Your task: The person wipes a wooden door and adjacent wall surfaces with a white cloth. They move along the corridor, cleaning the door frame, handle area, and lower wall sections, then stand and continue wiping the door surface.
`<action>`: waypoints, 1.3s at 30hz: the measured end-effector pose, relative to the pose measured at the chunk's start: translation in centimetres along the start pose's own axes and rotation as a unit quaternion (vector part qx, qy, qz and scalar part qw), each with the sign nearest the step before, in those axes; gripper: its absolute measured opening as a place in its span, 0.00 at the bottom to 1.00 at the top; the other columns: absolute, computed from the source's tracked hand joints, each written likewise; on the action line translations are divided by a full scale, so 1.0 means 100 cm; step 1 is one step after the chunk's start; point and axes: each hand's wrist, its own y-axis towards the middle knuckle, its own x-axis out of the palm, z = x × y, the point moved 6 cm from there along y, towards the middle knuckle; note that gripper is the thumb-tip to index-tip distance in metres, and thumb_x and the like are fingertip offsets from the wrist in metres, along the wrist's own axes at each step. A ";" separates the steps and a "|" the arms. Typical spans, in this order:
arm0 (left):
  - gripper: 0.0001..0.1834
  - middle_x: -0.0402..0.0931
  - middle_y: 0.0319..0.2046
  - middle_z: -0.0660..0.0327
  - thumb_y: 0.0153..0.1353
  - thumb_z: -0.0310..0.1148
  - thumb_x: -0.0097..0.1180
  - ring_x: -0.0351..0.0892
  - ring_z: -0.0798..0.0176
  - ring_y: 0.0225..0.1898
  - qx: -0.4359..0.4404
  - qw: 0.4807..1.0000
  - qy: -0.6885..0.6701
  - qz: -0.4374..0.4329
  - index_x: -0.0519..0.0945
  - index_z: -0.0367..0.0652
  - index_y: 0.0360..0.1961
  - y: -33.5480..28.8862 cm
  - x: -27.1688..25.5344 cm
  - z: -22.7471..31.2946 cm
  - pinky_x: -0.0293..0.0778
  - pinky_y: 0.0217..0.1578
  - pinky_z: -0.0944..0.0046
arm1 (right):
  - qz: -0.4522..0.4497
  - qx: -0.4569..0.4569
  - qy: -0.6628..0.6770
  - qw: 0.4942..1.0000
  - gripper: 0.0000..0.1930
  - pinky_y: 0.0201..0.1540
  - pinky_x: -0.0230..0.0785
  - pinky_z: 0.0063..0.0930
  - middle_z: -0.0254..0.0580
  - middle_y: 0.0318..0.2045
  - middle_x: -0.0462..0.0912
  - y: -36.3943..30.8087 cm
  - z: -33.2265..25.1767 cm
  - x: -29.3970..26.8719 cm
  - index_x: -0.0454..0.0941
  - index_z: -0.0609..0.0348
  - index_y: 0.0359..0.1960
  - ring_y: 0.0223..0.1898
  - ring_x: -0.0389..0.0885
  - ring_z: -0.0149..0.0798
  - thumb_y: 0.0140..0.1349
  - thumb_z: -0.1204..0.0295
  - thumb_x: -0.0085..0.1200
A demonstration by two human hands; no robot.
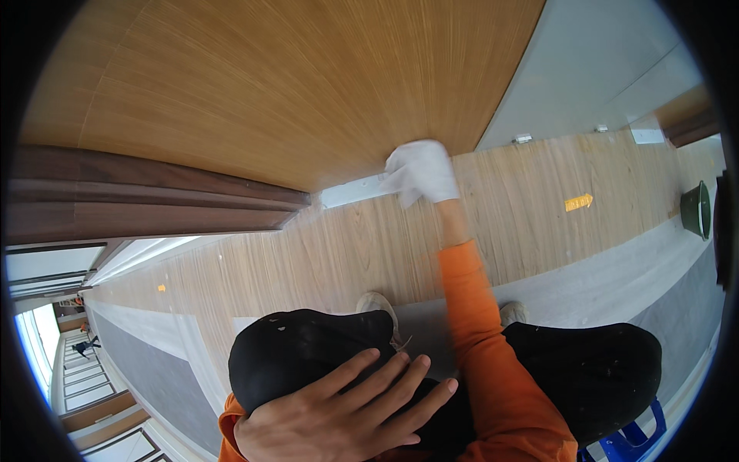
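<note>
As we looked down, a flat, pale grey strip (350, 193) lay along the foot of a big, tan wooden panel (292, 85) with thin grain lines. The strip's long way ran from side to side, with its right end a bit higher in our view. Our right hand (428, 174) was at that right end, so the part of the strip we could see lay to its left, reaching toward a dark brown wooden frame (154, 202). A soft, thin white cover (416, 163), maybe a cloth or a glove, went over that hand. Because it hid the fingers and looked blurry, we could not tell if they were closed or wide, or if they touched the strip. That hand was much nearer to the strip than our bare left hand (331, 413), which was low down by our left knee in black trousers (296, 346). Its fingers were spread out, and we saw nothing in them. In front of the strip was a light wood plank floor (369, 250). Off to the right were a smooth, grey-white panel (593, 69), a small yellow arrow sticker (579, 202) and, farther out, a round, green bucket (693, 212).
</note>
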 end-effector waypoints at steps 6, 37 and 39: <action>0.33 0.84 0.62 0.61 0.75 0.61 0.52 0.85 0.62 0.61 0.024 0.998 0.040 -0.032 0.76 0.60 0.74 0.013 -0.011 -0.005 0.75 0.68 0.56 | 0.039 -0.024 0.336 0.941 0.13 0.43 0.76 0.27 0.40 0.36 0.90 -0.010 -0.026 -0.092 0.89 0.65 0.34 0.39 0.87 0.35 0.66 0.70 0.53; 0.33 0.84 0.61 0.63 0.74 0.61 0.52 0.84 0.63 0.61 0.008 0.999 0.029 -0.018 0.76 0.59 0.74 0.008 -0.011 -0.005 0.74 0.68 0.57 | 0.107 -0.220 0.065 0.967 0.13 0.46 0.77 0.29 0.40 0.36 0.84 -0.005 -0.101 -0.092 0.83 0.62 0.43 0.39 0.82 0.39 0.56 0.76 0.69; 0.34 0.83 0.63 0.61 0.74 0.59 0.53 0.82 0.61 0.64 0.009 1.000 0.014 -0.010 0.74 0.57 0.76 0.006 -0.009 -0.003 0.71 0.70 0.54 | 0.100 -0.009 0.389 0.916 0.05 0.43 0.77 0.28 0.40 0.34 0.83 -0.004 -0.052 -0.036 0.82 0.62 0.40 0.37 0.82 0.35 0.66 0.75 0.60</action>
